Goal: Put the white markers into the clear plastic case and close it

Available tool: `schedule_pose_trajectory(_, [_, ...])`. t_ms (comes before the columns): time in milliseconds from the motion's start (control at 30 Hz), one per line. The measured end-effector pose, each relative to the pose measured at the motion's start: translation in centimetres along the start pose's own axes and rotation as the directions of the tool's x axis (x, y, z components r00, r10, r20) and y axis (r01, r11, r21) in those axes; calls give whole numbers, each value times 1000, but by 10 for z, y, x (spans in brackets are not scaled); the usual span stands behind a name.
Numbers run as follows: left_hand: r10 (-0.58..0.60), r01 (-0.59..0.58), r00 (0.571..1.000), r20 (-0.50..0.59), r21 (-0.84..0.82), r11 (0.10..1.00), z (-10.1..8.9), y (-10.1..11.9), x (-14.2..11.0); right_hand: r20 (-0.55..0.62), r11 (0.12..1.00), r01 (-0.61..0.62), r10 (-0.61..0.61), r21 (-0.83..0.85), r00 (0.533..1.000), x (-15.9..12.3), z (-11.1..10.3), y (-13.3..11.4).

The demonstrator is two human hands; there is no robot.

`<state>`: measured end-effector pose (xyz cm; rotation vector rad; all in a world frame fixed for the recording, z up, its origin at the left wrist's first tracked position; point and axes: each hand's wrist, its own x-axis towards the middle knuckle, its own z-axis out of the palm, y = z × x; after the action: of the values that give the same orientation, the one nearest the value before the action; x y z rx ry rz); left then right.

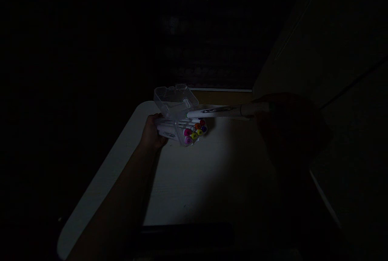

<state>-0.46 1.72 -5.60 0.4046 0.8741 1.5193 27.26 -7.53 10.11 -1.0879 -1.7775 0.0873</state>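
The scene is very dark. My left hand [152, 131] grips a clear plastic marker case [175, 109] lying on its side over a pale table [194, 180], its lid open upward. Several markers [195, 130] with pink, orange, yellow and purple end caps show in the case's mouth. My right hand [281, 125], barely visible in shadow, holds a white marker [218, 111] level, its tip pointing left at the case opening.
A dark flat object [186, 230] lies at the table's near edge. A pale wall or panel [333, 71] rises on the right. A light strip [222, 90] marks the table's far edge. Everything to the left is black.
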Motion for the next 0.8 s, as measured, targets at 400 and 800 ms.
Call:
schedule_pose_trajectory(400, [-44, 46, 997, -64, 34, 998, 7, 7, -6, 100, 971, 235, -230, -38, 968, 5, 24, 9])
schedule_pose_trajectory(800, [-23, 27, 996, -86, 45, 999, 12, 9, -9, 176, 964, 255, -265, 77, 948, 1, 35, 12])
